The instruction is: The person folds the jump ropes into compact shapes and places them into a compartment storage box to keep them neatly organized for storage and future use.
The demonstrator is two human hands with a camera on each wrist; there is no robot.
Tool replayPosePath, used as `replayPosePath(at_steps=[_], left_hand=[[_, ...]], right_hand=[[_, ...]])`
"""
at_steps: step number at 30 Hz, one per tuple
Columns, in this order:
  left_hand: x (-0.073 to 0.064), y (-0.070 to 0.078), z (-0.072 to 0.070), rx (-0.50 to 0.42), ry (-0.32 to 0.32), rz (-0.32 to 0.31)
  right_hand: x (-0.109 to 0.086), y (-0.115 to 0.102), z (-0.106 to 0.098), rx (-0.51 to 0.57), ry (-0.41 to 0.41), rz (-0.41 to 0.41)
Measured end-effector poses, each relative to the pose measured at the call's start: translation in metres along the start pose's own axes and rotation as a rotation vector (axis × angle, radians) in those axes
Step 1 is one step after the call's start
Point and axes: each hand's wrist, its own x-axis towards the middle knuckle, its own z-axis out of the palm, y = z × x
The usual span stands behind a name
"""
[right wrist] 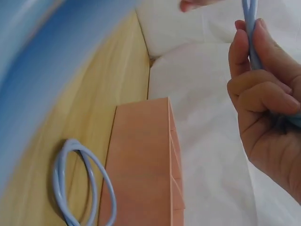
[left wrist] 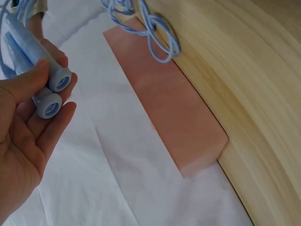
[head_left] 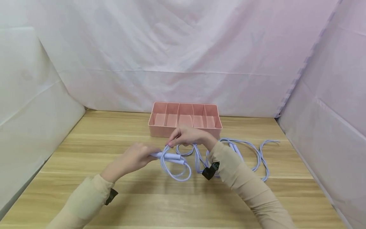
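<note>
My left hand holds the two light-blue handles of a jump rope side by side, their flared ends towards the left wrist camera. To the right of it, my right hand pinches a doubled stretch of the rope's cord between thumb and fingers. One loop of cord hangs around and below the handles, above the table. More cord falls beneath my right hand. Part of the cord inside the right palm is hidden.
A pink box with several compartments stands at the back of the wooden table. On the right lies more blue cord in loose curves, with a handle-like piece among it. White cloth encloses the back and sides.
</note>
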Motion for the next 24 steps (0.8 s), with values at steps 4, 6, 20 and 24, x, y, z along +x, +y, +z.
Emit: replayPosePath(at_steps=[4, 6, 20, 24], left_hand=[[-0.001, 0.002, 0.002, -0.116, 0.045, 0.028], [-0.001, 0.002, 0.003, -0.168, 0.077, -0.018], [-0.012, -0.017, 0.008, -0.391, 0.135, -0.304], [-0.013, -0.022, 0.01, -0.577, 0.078, -0.366]], right_hand=[[0.0, -0.002, 0.002, -0.009, 0.028, -0.037], [0.002, 0.002, 0.007, 0.011, 0.101, -0.061], [0.017, 0.027, 0.034, 0.156, 0.263, -0.037], [0.02, 0.034, 0.037, 0.132, 0.247, -0.024]])
